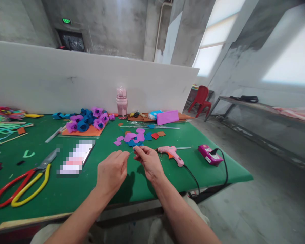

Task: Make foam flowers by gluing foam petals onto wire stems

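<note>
My left hand point(113, 170) is closed in a pinch above the green table, its fingertips close to my right hand. A thin, pale strand seems to run from it toward the other hand, too fine to make out clearly. Thumb and fingers of my right hand point(149, 163) are pressed together on a small blue piece, mostly hidden by the fingers. Just beyond the hands lie purple petal-shaped pieces point(129, 137), blue pieces point(147, 136) and a red piece point(155, 136). To the right of my right hand a pink glue gun point(171, 153) rests on its side.
Red-and-yellow-handled scissors point(30, 184) and a phone point(77, 157) lie left on the green table point(73, 195). Purple and blue paper flowers point(85, 121) are behind them. A pink bottle point(122, 104) stands by the white board point(91, 78). A purple power socket point(209, 155) with a cord sits right.
</note>
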### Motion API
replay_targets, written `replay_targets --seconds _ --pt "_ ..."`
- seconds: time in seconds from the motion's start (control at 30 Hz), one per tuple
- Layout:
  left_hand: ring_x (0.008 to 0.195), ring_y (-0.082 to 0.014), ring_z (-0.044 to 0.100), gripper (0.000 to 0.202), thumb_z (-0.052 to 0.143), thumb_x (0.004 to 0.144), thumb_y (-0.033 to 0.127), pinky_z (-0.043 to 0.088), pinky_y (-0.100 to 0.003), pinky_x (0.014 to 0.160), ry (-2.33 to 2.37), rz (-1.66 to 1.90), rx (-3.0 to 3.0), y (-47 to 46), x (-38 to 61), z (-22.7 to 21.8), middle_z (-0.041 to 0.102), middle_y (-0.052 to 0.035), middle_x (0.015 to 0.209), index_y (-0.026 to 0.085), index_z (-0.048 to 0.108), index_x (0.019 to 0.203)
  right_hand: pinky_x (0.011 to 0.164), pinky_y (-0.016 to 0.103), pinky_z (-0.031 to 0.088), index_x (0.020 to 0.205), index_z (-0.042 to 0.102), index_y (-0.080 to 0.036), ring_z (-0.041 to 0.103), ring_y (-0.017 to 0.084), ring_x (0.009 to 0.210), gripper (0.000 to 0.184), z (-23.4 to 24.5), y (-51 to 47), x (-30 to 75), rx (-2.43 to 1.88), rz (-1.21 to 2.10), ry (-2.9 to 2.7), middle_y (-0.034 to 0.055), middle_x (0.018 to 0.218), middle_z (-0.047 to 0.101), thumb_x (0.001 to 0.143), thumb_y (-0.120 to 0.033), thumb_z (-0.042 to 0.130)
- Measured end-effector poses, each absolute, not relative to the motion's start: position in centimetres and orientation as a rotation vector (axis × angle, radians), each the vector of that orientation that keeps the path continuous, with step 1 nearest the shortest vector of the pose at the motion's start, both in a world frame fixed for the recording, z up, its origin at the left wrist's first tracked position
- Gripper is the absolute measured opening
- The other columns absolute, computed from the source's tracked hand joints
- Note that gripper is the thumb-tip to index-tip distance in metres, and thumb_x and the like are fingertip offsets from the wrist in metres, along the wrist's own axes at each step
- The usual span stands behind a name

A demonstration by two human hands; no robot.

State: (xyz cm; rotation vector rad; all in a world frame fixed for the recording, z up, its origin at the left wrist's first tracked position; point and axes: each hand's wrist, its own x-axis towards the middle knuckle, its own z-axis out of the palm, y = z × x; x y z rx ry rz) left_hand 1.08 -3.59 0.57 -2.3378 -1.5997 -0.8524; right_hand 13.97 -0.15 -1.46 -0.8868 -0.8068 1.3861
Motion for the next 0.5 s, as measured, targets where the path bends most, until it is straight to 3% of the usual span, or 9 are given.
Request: replay_targets --seconds 0.27,0.5 --pt "0.074 -0.0156 0.057 0.024 0.038 0.085 0.02 0.036 -0.024 0.06 -1.594 -0.788 -2.33 -3.6 1.0 0.6 0.063 -0.0018 0.074 0.022 0.062 0.088 0.053 0.02 0.039 0.062 0.063 -0.015 0.046 0.005 0.048 0.023 -1.5 -0.6 13.3 -0.87 1.428 -0.673 -0.0033 0.057 0.058 0.056 -0.034 0.074" --pt "0.077 -0.0142 0.06 0.024 0.039 0.085 0.021 0.04 -0.022 0.065 -1.644 -0.967 -2.408 -3.1 0.7 0.4 0.067 -0.0024 0.084 0.022 0.062 0.089 0.054 0.021 0.042 0.062 0.064 -0.015 0.048 0.006 0.049 0.024 -1.4 -1.1 12.8 -0.864 1.466 -0.599 -0.0024 0.058 0.059 0.054 -0.034 0.075"
